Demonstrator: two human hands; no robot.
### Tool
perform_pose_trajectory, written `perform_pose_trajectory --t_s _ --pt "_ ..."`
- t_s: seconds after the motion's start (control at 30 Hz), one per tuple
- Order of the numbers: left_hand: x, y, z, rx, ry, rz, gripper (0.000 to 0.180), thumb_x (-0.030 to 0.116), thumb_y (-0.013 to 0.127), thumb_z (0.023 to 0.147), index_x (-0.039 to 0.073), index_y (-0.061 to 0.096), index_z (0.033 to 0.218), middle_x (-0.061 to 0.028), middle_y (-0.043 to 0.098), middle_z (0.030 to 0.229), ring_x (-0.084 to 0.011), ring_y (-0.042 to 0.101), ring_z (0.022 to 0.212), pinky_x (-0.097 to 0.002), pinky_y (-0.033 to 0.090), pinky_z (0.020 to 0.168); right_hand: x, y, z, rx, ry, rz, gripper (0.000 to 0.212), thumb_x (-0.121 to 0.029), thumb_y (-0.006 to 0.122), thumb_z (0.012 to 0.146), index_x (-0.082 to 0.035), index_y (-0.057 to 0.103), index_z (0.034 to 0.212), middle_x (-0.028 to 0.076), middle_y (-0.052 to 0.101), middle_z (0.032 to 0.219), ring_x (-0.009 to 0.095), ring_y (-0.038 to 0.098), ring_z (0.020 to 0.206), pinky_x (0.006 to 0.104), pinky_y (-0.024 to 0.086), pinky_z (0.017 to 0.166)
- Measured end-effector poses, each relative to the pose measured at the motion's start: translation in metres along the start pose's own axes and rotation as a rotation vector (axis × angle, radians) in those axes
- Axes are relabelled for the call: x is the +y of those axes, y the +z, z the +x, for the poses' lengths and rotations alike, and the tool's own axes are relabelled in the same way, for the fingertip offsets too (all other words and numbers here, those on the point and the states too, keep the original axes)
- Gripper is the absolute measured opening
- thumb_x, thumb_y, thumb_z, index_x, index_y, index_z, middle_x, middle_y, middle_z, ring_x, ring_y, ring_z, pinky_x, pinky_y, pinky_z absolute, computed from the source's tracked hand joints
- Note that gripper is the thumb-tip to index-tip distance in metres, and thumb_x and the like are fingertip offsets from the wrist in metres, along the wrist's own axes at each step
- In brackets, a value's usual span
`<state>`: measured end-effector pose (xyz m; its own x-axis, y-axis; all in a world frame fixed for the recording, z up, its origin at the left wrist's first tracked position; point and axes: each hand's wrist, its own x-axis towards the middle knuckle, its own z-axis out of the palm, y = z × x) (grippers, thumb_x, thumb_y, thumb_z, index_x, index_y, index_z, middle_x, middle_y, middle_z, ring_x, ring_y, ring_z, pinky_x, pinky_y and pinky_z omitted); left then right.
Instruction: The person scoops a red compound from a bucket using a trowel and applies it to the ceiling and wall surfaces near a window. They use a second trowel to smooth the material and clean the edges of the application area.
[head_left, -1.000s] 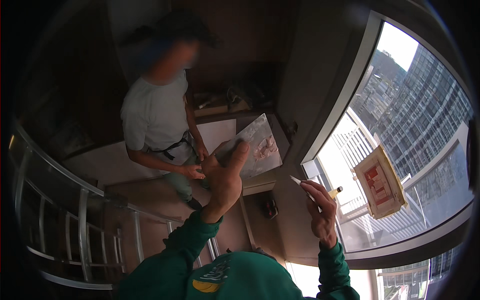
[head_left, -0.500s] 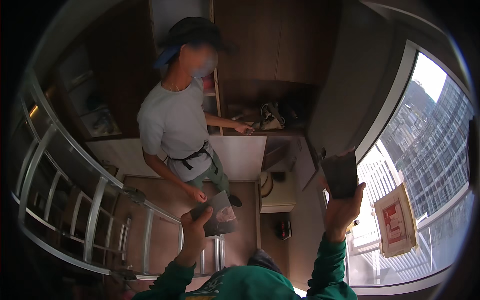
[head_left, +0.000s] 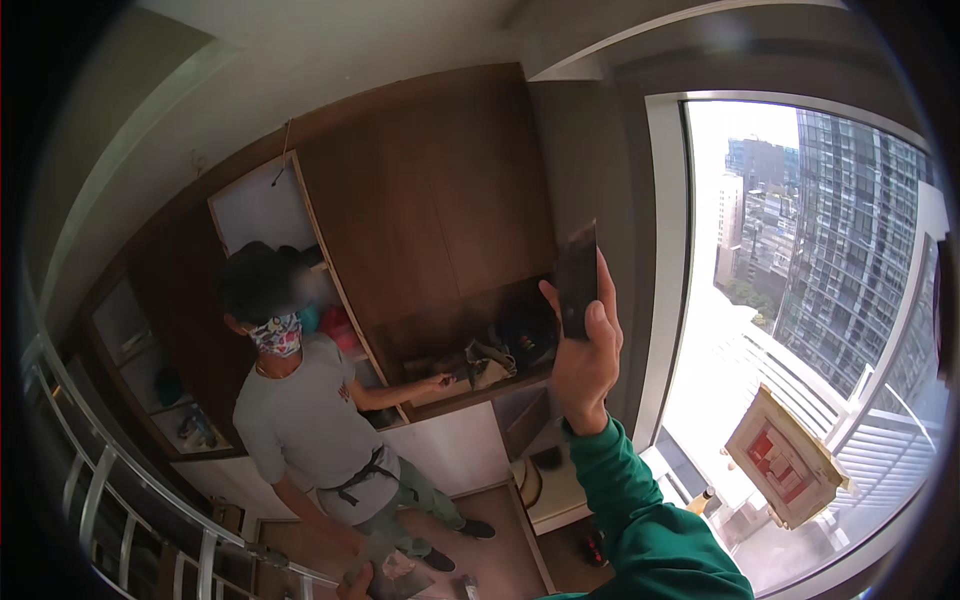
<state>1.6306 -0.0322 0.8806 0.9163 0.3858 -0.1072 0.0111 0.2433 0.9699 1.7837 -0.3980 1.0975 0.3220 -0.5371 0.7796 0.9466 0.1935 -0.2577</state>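
Observation:
My right hand [head_left: 588,365] is raised toward the far wall and grips a dark, thin rectangular plate like a filling blade [head_left: 577,285], seen nearly edge-on, thumb on one side and fingers behind. Low at the bottom edge, my left hand [head_left: 358,583] shows only in part. It holds another thin grey rectangular plate [head_left: 376,553] carrying a pale pinkish lump like putty [head_left: 399,566]; the plate blends into the dim floor behind it.
A co-worker [head_left: 310,420] in a grey shirt stands ahead, one hand at a shelf with a bag [head_left: 490,365]. An aluminium ladder [head_left: 95,490] rises at left. Brown cabinets [head_left: 430,190] line the back. At right are a large window [head_left: 740,210] and a taped cardboard-like panel [head_left: 785,455].
The view has tilted up, showing more cabinet and ceiling. My right hand has risen and turned its blade edge-on. My left hand with the plate now sits lower in view.

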Motion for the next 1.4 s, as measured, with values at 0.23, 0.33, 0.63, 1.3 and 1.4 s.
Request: perform_pose_trajectory --t_s 0.23,0.33,0.63,1.3,1.4 --pt "0.038 0.027 -0.010 0.046 -0.044 0.003 0.039 0.024 0.060 0.096 -0.003 0.059 0.124 -0.0114 0.062 0.113 -0.0226 0.058 0.100 -0.0381 0.049 0.079 -0.011 0.065 0.125 0.220 -0.361 0.260 0.060 -0.029 0.041 0.098 -0.001 0.029 0.150 0.014 0.043 0.140 0.024 0.043 0.128 0.0465 0.036 0.109" --pt "0.039 0.023 -0.015 0.047 -0.051 -0.016 0.040 0.024 0.059 0.096 -0.003 0.058 0.125 -0.0118 0.062 0.116 -0.0234 0.057 0.103 -0.0382 0.048 0.082 -0.007 0.097 0.153 0.261 -0.357 0.397 0.058 -0.028 0.040 0.100 -0.001 0.028 0.150 0.013 0.043 0.139 0.023 0.043 0.128 0.0430 0.036 0.109" --pt "0.044 0.025 -0.020 0.055 -0.063 -0.013 0.042 0.022 0.058 0.097 -0.004 0.055 0.129 -0.0129 0.059 0.124 -0.0256 0.054 0.113 -0.0384 0.046 0.092 0.020 0.112 0.224 0.434 -0.598 0.272 0.058 -0.023 0.046 0.099 0.005 0.026 0.146 0.018 0.029 0.147 0.028 0.030 0.138 0.0402 0.023 0.115" --pt "0.030 0.005 0.019 0.053 -0.062 -0.064 0.041 0.019 0.056 0.098 -0.006 0.056 0.130 -0.0139 0.062 0.126 -0.0250 0.061 0.110 -0.0353 0.052 0.092 0.027 0.125 0.259 0.524 -0.650 0.330 0.064 -0.027 0.055 0.095 0.005 0.028 0.144 0.022 0.028 0.144 0.034 0.030 0.134 0.0444 0.023 0.113" --pt "0.051 0.033 0.005 0.123 -0.126 0.086 0.036 0.018 0.059 0.096 -0.005 0.061 0.124 -0.0114 0.067 0.115 -0.0220 0.065 0.099 -0.0326 0.054 0.086 0.031 0.133 0.261 0.547 -0.672 0.312 0.064 -0.027 0.055 0.095 0.005 0.028 0.143 0.022 0.027 0.145 0.034 0.031 0.134 0.0454 0.022 0.113"
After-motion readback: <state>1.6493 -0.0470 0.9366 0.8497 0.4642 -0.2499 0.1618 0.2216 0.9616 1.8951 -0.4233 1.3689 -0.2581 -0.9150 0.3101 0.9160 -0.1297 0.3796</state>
